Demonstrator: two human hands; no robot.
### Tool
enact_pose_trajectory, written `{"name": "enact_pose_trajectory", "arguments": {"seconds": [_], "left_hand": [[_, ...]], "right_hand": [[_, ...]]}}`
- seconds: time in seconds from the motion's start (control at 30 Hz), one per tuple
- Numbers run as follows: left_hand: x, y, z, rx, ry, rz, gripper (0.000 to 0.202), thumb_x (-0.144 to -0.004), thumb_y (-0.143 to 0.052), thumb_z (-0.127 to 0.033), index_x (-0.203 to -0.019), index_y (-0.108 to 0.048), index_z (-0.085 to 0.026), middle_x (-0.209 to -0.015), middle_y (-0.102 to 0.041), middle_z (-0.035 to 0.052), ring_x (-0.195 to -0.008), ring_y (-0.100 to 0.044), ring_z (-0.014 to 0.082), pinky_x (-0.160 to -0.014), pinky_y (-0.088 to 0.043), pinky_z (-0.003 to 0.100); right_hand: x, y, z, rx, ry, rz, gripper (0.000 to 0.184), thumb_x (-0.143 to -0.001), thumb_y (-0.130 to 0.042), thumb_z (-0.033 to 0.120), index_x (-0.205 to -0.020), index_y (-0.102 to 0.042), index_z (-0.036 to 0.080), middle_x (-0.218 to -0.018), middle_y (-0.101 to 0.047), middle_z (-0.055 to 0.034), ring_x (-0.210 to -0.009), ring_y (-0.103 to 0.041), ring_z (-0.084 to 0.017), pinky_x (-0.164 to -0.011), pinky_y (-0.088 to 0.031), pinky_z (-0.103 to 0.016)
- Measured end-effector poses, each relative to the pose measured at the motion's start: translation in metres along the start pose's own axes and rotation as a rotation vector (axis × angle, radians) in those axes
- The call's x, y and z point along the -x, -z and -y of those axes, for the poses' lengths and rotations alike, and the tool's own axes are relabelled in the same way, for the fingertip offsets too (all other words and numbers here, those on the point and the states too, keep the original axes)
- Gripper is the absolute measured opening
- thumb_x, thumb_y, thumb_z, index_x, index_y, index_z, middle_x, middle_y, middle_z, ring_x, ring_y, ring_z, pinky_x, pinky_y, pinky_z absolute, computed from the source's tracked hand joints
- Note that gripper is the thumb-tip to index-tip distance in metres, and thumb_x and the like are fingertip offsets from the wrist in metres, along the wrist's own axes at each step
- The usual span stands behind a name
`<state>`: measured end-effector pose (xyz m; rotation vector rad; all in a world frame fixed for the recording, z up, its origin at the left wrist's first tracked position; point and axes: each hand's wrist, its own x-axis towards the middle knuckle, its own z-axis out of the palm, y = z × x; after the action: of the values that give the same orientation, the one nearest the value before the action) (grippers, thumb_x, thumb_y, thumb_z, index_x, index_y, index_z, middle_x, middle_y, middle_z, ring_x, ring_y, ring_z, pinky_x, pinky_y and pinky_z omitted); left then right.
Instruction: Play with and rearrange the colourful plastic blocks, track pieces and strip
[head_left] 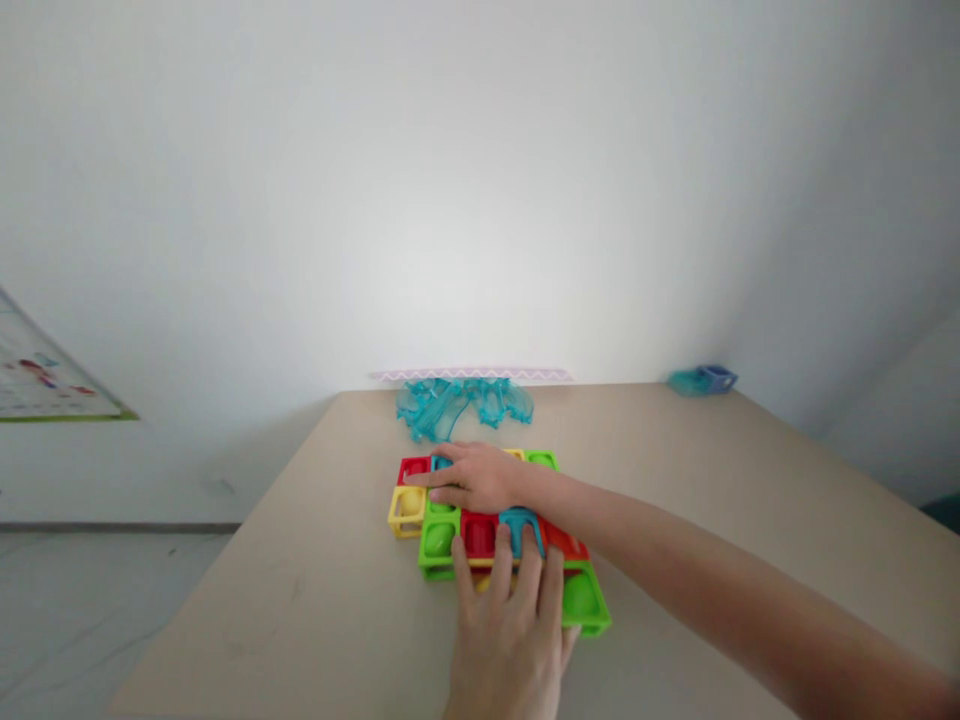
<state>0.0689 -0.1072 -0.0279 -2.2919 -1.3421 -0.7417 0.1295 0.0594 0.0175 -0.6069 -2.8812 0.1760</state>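
While palm-down, hands (506,635) atop blocks (478,537)

Two hands are in view: one left hand (508,635) and one right hand (486,478). Beneath them, at least twelve toy blocks (439,540) can be counted: four green, three yellow, three red or orange-red and two blue; the hands and one forearm (645,535) cover part of the group, so the full number cannot be told. There is one desk (300,570), one pale lilac zigzag strip (480,375), one crumpled teal heap (465,403) whose pieces cannot be counted, one smaller teal bundle (688,382), one dark-blue piece (718,378) and one poster (52,375).
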Motion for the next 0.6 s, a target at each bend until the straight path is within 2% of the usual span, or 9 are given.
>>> {"name": "enact_pose_trajectory", "arguments": {"seconds": [0.1, 0.27, 0.6], "left_hand": [[0.002, 0.001, 0.003, 0.005, -0.008, 0.004, 0.050, -0.082, -0.062, -0.049, -0.123, -0.059, -0.022, -0.124, -0.063, 0.0074, -0.119, -0.051, 0.0321, -0.112, -0.013, 0.066], [0.010, 0.006, 0.015, 0.065, -0.151, -0.001, 0.048, -0.083, -0.057, -0.053, -0.123, -0.059, -0.027, -0.128, -0.063, 0.0033, -0.121, -0.050, 0.0282, -0.117, 0.005, 0.057], [0.021, 0.009, 0.023, 0.054, -0.178, -0.051, 0.046, -0.085, -0.050, -0.053, -0.121, -0.063, -0.027, -0.129, -0.062, 0.0029, -0.121, -0.050, 0.0284, -0.118, 0.004, 0.054]], "right_hand": [[0.000, 0.001, 0.000, -0.001, 0.007, 0.002, 0.044, -0.099, -0.036, 0.047, -0.141, -0.044, 0.037, -0.121, -0.053, -0.0096, -0.104, -0.060, -0.023, -0.092, -0.045, -0.038], [-0.001, 0.002, 0.000, -0.019, 0.058, -0.008, 0.043, -0.098, -0.039, 0.045, -0.140, -0.046, 0.038, -0.120, -0.054, -0.0089, -0.097, -0.061, -0.021, -0.090, -0.046, -0.036], [-0.002, 0.001, -0.001, -0.082, 0.022, -0.003, 0.043, -0.097, -0.042, 0.046, -0.138, -0.049, 0.036, -0.126, -0.053, -0.0092, -0.104, -0.060, -0.021, -0.093, -0.044, -0.035]]}}
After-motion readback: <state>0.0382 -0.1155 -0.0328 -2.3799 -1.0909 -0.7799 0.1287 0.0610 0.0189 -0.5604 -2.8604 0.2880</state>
